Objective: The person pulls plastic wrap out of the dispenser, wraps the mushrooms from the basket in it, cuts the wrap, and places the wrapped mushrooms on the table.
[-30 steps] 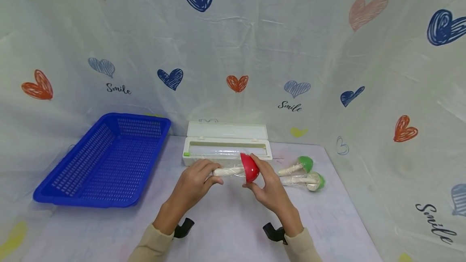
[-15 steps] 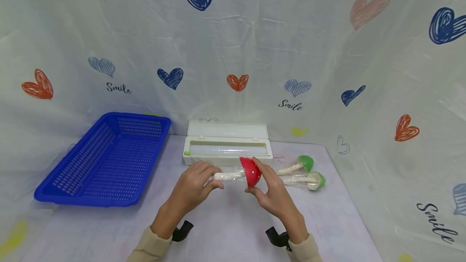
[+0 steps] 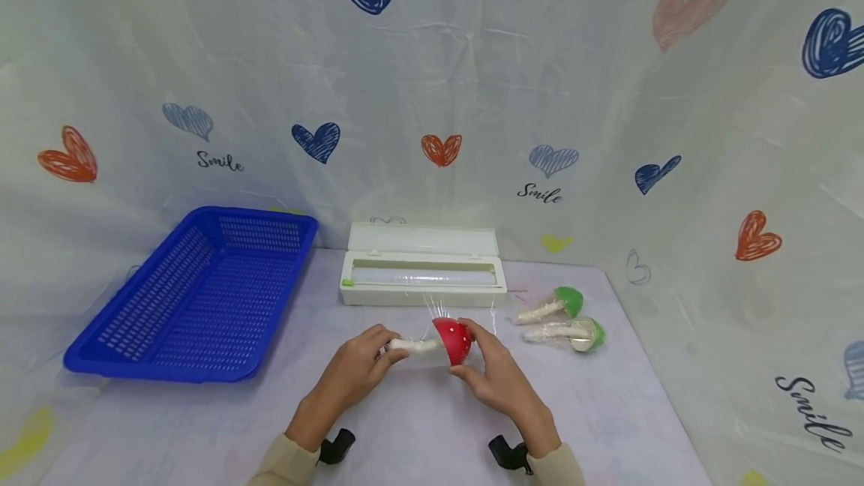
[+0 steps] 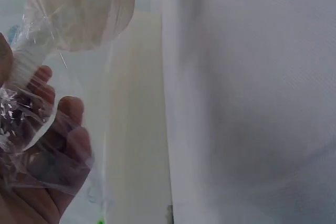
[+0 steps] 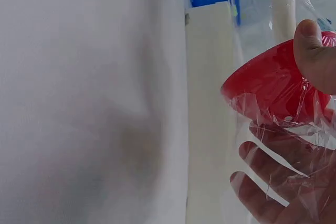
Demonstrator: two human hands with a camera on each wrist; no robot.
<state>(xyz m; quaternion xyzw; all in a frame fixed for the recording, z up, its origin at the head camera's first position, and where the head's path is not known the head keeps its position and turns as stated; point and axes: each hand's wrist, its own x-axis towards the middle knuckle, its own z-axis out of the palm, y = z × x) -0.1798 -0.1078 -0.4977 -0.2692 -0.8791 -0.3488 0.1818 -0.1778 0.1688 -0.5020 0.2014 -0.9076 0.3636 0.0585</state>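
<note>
A toy mushroom with a red, white-dotted cap and a white stem is held sideways above the table. Clear plastic film lies around it and drapes loosely over the fingers in both wrist views. My left hand pinches the stem's end between thumb and fingers. The cap is gripped by my right hand, its thumb on the red surface and the other fingers spread behind film. In the left wrist view the cap's pale underside faces the camera.
Behind the hands stands a white film dispenser, its lid raised and a roll inside. Two green-capped mushrooms, wrapped in film, lie at the right. A blue plastic basket sits at the left. A heart-printed curtain encloses the table.
Both hands have brought the mushroom down and toward me, away from the dispenser. Loose film now shows above and beside the cap. The dispenser, basket and green-capped mushrooms stay put.
</note>
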